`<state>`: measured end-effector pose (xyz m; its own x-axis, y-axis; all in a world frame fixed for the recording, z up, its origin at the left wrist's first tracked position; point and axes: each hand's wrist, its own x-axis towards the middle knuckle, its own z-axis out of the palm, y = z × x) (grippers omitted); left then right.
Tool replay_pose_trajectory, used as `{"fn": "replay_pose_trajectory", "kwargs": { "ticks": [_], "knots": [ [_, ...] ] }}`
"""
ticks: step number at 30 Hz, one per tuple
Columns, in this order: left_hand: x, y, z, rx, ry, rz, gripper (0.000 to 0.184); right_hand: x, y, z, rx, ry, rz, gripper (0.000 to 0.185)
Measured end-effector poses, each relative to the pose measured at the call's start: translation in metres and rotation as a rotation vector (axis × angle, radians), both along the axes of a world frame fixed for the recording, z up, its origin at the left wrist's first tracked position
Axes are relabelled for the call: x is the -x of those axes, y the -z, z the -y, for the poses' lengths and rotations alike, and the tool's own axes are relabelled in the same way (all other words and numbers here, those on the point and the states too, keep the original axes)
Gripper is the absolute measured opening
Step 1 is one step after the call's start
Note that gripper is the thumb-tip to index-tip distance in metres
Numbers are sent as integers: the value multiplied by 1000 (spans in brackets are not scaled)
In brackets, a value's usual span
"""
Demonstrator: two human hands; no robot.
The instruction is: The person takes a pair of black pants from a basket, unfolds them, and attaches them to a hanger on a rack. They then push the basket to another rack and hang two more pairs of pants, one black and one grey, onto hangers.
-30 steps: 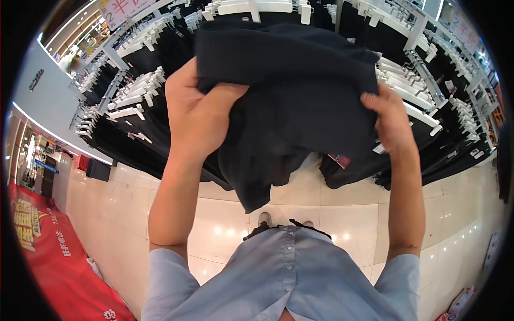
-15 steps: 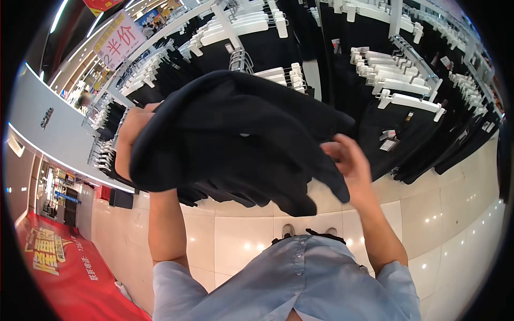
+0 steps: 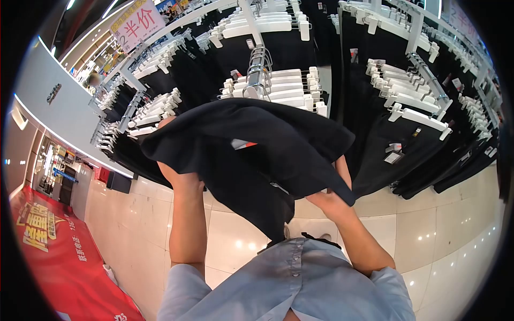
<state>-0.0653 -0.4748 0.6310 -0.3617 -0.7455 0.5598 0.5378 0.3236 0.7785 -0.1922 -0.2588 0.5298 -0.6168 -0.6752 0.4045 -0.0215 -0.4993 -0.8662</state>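
A dark navy garment (image 3: 241,160), seemingly a pair of trousers, is draped in loose folds between my two hands. My left hand (image 3: 174,171) supports it from below at the left, most of its fingers covered by the cloth. At the lower right edge my right hand (image 3: 332,200) grips the fabric, with some fingers showing beside the hem and others behind it. A white and red tag (image 3: 244,144) shows among the folds. One end of the cloth hangs down toward my shirt front.
Just beyond the garment, a metal rack arm (image 3: 258,75) carries white clip hangers (image 3: 292,88) with dark clothes. To the right stands another hanger row (image 3: 407,88) with tagged dark garments. A red banner (image 3: 59,251) covers the lower left. Shiny floor tiles (image 3: 417,219) lie below.
The garment has come lower and its folds have shifted, exposing the tag. My right hand, loosely curled by the hem before, has moved down and left onto the cloth. My left hand has shifted right.
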Motion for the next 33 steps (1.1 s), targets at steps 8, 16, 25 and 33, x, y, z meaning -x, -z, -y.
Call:
{"fn": "replay_pose_trajectory", "kwargs": {
  "ticks": [8,16,25,33],
  "knots": [
    [-11,13,5,216,-15,66,17,-11,-11,-1,-28,194,-275,79],
    [-20,24,29,178,375,342,23,27,-22,10,111,-91,48,32],
    [-22,42,36,-112,392,183,29,4,-88,14,95,143,-408,22],
    [-3,67,42,-290,454,180,33,11,-169,28,-124,97,-731,25]
  ]
}}
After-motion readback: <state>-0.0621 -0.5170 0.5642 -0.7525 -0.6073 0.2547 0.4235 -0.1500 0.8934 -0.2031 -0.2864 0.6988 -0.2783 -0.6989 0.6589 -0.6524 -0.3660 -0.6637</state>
